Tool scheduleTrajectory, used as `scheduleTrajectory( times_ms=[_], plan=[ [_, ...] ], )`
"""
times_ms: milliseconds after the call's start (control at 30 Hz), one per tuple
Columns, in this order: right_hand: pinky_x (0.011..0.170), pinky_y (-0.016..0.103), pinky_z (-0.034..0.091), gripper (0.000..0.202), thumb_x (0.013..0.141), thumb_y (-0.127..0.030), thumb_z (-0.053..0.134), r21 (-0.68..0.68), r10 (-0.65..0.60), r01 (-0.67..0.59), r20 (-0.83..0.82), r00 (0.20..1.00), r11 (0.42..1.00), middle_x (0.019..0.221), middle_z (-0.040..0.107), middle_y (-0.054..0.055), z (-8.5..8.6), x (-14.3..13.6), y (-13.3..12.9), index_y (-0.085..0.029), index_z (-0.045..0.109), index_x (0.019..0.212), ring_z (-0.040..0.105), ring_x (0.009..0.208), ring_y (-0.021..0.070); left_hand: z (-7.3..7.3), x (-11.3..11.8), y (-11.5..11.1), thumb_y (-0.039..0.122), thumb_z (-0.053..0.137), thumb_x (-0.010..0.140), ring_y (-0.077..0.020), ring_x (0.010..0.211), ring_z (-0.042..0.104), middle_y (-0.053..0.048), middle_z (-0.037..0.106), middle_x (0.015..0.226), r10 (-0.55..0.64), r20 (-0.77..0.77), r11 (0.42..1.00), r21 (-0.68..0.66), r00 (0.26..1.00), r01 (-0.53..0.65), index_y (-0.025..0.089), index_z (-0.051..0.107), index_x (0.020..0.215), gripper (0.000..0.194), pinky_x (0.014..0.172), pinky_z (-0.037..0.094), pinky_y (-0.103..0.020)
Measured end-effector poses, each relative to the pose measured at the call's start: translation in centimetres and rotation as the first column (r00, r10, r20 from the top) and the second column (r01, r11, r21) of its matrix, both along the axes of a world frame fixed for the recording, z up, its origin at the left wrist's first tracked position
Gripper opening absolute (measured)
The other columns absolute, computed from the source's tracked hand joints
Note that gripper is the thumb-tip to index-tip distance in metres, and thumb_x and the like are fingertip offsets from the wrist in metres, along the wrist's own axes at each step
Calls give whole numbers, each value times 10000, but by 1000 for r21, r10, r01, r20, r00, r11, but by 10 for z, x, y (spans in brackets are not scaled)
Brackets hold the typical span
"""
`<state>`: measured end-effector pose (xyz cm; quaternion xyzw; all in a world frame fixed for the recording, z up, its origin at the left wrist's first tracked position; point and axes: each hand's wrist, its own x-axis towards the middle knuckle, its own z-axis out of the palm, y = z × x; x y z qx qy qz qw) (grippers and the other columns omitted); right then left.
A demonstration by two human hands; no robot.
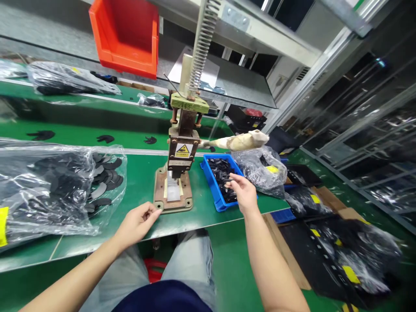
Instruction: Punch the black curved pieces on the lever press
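Note:
My right hand (244,193) is over the near right side of a blue bin (214,189) full of small black parts (221,171). Its thumb and forefinger pinch a small black part, whose exact shape I cannot make out. My left hand (139,221) rests by the near left corner of the press base (158,190), fingers curled, with nothing visible in them. Between my hands stands a hand press (184,149) with a warning label and a coil spring on top. A pale plate (173,190) lies on its base, under the ram.
A clear plastic bag (58,186) of curved black pieces lies at left. The wrapped press lever (243,141) sticks out to the right above the blue bin. Another plastic bag (263,171) sits behind it. A red bin (126,60) is on the upper shelf.

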<state>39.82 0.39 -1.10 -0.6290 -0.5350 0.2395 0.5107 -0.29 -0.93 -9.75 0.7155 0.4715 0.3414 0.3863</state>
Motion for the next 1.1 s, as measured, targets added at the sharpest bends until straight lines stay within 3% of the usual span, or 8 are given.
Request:
scheduleTrajectory(
  times_ms=[167,300,633,1100],
  plan=[
    [820,441,675,375,895,-499,735,59,113,-100,-319,941,993,860,770,34,-23,-87,-41,-212,731,1136,755,744,178,47,31,-17,440,644,977,-192,829,638,-46,691,946,-123,108,988,111,986,111,228,685,1100,248,787,529,-309],
    [707,406,675,321,898,-501,738,19,186,-200,-463,867,980,757,738,13,-34,-134,-55,-217,745,1049,727,657,173,64,46,-22,352,665,978,-181,832,653,-77,700,1136,-252,123,953,203,960,224,247,617,1347,387,797,545,-331],
    [715,424,666,316,858,-530,772,-83,239,-327,-518,821,941,750,743,22,-35,-157,-63,-244,764,992,722,665,199,60,36,-27,352,652,995,-179,826,659,-59,697,1030,-149,167,980,158,975,122,229,634,1299,328,768,564,-326],
    [681,356,649,353,858,-537,762,-124,284,-390,-493,822,912,724,755,23,-33,-161,-64,-213,771,998,709,629,172,52,30,-25,301,655,1000,-137,761,644,-49,717,1025,-157,118,957,263,980,122,218,663,1241,255,733,567,-290]
  ],
)
